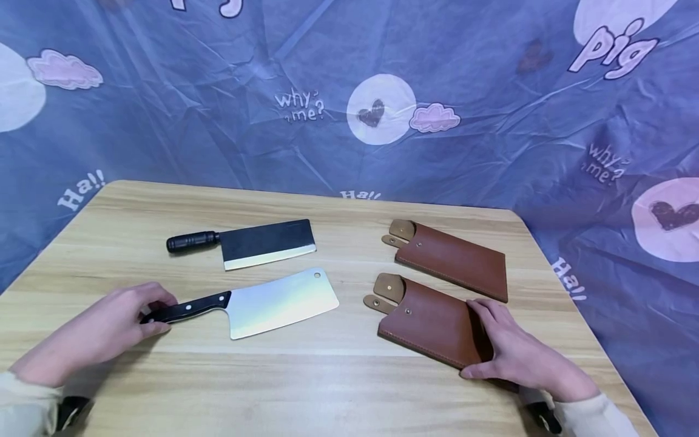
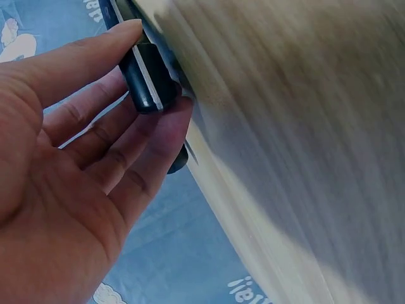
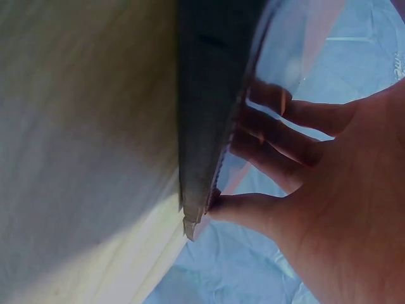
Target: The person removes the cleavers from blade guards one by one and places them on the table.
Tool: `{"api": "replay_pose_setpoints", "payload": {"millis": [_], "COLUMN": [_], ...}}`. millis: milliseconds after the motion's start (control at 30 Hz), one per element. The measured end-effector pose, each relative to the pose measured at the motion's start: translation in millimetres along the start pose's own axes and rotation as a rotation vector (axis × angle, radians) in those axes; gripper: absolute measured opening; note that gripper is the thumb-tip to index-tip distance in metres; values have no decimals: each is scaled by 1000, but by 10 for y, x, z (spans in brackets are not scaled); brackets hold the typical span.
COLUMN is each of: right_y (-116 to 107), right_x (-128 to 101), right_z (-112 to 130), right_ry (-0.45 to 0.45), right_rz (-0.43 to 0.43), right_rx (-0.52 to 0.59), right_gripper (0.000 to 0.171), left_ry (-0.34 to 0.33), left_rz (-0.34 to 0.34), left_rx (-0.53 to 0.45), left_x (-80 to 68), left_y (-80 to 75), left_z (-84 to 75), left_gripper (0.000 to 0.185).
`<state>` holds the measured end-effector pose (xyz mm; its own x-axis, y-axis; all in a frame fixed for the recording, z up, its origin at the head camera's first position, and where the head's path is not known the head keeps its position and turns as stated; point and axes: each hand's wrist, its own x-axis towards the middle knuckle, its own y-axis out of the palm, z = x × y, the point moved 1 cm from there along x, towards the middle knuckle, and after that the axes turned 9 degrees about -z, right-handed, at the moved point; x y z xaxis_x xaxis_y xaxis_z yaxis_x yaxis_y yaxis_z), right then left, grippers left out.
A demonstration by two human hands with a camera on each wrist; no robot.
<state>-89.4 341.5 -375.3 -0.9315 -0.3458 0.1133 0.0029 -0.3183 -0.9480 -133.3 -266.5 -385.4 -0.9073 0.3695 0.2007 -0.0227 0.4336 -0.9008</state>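
A cleaver (image 1: 284, 305) with a bright silver blade and black riveted handle lies on the table, blade pointing right. My left hand (image 1: 121, 318) pinches the butt of its handle (image 2: 144, 76) between thumb and fingers, as the left wrist view shows close up. On the right, the nearer brown leather knife sheath (image 1: 431, 321) lies with its open end and tan snap straps facing left. My right hand (image 1: 519, 355) grips across its closed end, thumb on the near edge and fingers toward the far edge. In the right wrist view the thumb meets the sheath's stitched edge.
Behind the silver cleaver lies a second cleaver (image 1: 267, 241) with a dark blade and round black handle. A matching second sheath (image 1: 459, 258) lies beyond the nearer one. The wooden table (image 1: 306, 388) ends at a blue printed cloth (image 1: 246, 121) hanging behind and beside it.
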Motion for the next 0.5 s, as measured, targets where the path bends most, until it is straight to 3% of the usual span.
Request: {"api": "replay_pose_setpoints", "payload": {"millis": [300,400,500], "right_y": [-21,-67,-157], "right_x": [31,98,256], "right_z": [-8,4,21], "right_ry": [-5,-14,-31], "right_rz": [9,3,-42], "right_rx": [6,28,54], "right_gripper": [119,113,100], "left_ry": [2,4,-6], "left_rz": [28,41,36], "left_rx": [-2,-9,-16], "left_x": [49,99,238], "left_y": [-21,-76,-171], "left_z": [2,-14,-89], "left_gripper": [32,34,40]}}
